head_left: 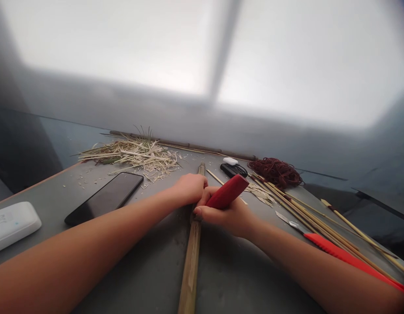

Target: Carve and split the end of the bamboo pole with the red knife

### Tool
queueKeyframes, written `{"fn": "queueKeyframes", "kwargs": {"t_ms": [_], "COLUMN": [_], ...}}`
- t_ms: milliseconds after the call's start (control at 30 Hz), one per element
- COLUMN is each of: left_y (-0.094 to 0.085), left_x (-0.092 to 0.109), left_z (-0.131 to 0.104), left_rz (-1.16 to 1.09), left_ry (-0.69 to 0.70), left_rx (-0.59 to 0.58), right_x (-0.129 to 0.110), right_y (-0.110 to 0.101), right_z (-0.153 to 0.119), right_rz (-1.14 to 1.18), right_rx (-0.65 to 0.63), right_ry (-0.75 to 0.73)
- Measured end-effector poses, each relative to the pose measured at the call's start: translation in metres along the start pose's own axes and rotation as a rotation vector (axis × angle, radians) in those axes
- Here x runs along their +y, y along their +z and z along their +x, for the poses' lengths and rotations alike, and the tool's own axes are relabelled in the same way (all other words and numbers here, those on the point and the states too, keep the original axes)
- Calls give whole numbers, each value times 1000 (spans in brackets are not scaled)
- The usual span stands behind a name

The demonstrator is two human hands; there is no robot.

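Note:
A bamboo pole [190, 261] lies lengthwise on the grey table, running from the near edge away from me. My left hand [189, 188] is closed around it near its far end. Right beside it, my right hand [230, 216] grips a tool by its thick red handle [226, 194], which slants up to the right. The tool's working end is hidden by my fingers, close to the pole. Both hands are touching or nearly so; I cannot tell which.
Pale shavings [136, 155] are heaped at the back left, near a phone [105, 196] and a white device [15, 224]. To the right lie dark red cord [275, 171], thin sticks [306, 207], a black item with cable [234, 170] and a red utility knife [339, 255], blade exposed.

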State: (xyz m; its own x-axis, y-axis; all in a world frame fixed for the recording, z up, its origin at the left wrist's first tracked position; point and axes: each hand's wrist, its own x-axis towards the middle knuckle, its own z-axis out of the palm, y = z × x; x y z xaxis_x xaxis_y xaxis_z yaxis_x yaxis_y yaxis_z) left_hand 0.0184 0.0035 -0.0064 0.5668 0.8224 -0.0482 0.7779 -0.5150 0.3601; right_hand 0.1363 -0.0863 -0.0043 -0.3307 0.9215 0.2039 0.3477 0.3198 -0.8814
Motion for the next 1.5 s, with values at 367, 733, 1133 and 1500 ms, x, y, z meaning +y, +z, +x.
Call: {"fn": "queueKeyframes", "kwargs": {"t_ms": [367,733,1133,1500], "left_y": [-1,12,9,-5], "left_x": [2,0,1,11], "left_z": [-3,10,4,-9], "left_rz": [9,124,31,-38], "left_ry": [-32,-16,-50,-120], "left_rx": [1,7,50,30], "right_x": [2,-6,-2,1], "right_y": [1,10,12,15], "right_z": [-2,-2,-1,-5], "right_rz": [-11,-24,41,45], "right_rx": [-7,29,49,70], "right_ry": [-13,30,50,-35]}}
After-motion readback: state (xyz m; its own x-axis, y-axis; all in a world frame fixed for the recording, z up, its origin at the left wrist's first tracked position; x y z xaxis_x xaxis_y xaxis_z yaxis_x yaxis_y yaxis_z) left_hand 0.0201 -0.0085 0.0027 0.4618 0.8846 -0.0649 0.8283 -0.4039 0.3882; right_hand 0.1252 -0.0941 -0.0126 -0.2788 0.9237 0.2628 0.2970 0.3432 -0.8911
